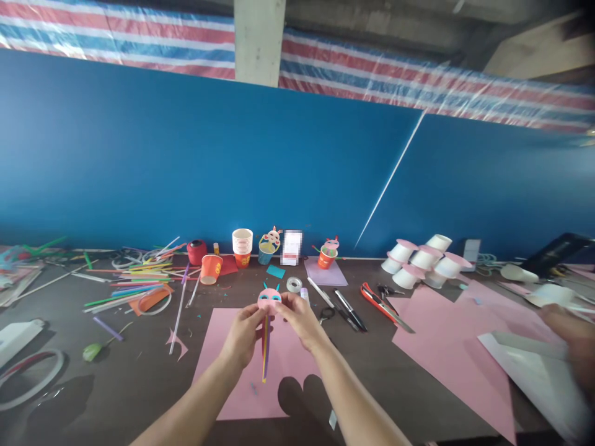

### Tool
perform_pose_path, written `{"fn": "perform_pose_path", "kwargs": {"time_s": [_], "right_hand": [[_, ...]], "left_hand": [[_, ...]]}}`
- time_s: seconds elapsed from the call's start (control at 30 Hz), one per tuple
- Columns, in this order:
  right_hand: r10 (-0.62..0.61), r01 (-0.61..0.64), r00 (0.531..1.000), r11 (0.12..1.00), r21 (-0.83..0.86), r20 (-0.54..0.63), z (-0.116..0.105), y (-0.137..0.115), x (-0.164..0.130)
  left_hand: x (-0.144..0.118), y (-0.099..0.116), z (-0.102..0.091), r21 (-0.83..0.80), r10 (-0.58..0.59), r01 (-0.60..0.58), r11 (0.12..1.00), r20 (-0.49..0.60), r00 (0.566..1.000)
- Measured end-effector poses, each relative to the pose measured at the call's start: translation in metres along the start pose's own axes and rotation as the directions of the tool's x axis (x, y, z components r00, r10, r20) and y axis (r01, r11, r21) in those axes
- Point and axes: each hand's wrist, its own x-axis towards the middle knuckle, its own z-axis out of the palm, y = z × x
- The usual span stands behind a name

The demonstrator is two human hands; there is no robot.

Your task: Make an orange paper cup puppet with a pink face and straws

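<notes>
The dark table [139,371] carries a big pink paper sheet [283,365] just under my hands. Above this sheet my left hand [244,334] and my right hand [300,319] are both closed with the fingertips on a small pink paper face [269,300], one hand at each side. Thin coloured straws [264,353] hang down from it, between my hands.

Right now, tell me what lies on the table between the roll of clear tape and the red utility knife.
In the head view, between the tape roll and the red utility knife lie a white pen and two dark pens, slanting side by side.
</notes>
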Motion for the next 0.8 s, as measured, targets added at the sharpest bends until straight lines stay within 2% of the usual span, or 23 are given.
{"fn": "perform_pose_path", "kwargs": {"time_s": [0.17, 0.33, 0.63, 0.8], "right_hand": [[-0.002, 0.002, 0.992, 1.000, 0.003, -0.125, 0.009, 0.014, 0.000], [0.016, -0.008, 0.980, 0.999, 0.041, -0.200, 0.014, 0.021, 0.002], [0.096, -0.073, 0.980, 0.988, 0.133, -0.176, 0.016, 0.022, 0.001], [0.160, -0.132, 0.980, 0.968, 0.215, -0.118, 0.016, 0.017, 0.002]], "left_hand": [[0.005, -0.007, 0.001, -0.011, 0.057, -0.057, 0.998, -0.006, 0.998], [0.003, -0.010, 0.002, 0.044, 0.110, -0.113, 0.993, 0.076, 0.991], [0.005, -0.018, -0.001, 0.068, 0.138, -0.142, 0.987, 0.063, 0.988], [0.004, -0.020, 0.002, 0.068, 0.180, -0.184, 0.980, 0.062, 0.982]]}}
